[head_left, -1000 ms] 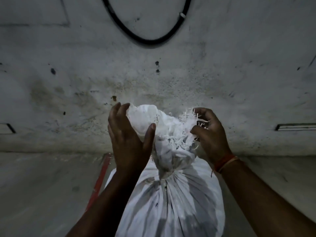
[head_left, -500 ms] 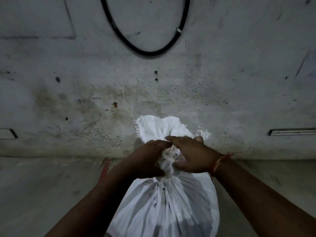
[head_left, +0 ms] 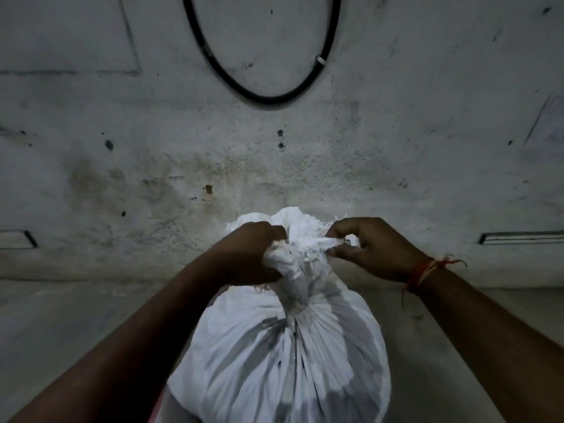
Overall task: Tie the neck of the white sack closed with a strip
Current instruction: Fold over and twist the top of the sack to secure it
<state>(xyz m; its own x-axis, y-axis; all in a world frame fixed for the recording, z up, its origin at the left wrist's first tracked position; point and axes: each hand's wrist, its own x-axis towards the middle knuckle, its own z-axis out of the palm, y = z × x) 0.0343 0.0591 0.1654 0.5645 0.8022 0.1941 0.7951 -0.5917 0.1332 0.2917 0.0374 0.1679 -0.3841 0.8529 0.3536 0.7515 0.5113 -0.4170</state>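
Observation:
A full white sack (head_left: 283, 355) stands on the floor in front of me, its top gathered into a twisted neck (head_left: 294, 277) with frayed edges above. My left hand (head_left: 253, 254) is closed in a fist around the left side of the neck. To the right, my right hand (head_left: 372, 248) pinches the end of a thin white strip (head_left: 323, 242) between thumb and fingers; the strip runs from the neck to that hand. A red thread circles my right wrist. How the strip passes around the neck is hidden by the cloth and my left hand.
A stained grey wall (head_left: 152, 166) rises right behind the sack. A black cable loop (head_left: 265, 97) hangs on it above. Grey floor (head_left: 61, 325) spreads left and right. A reddish edge (head_left: 155, 410) shows at the sack's lower left.
One second ago both hands were raised and apart at the sack's frayed top. They came together on the neck, and now the right hand has drawn the strip out to the right.

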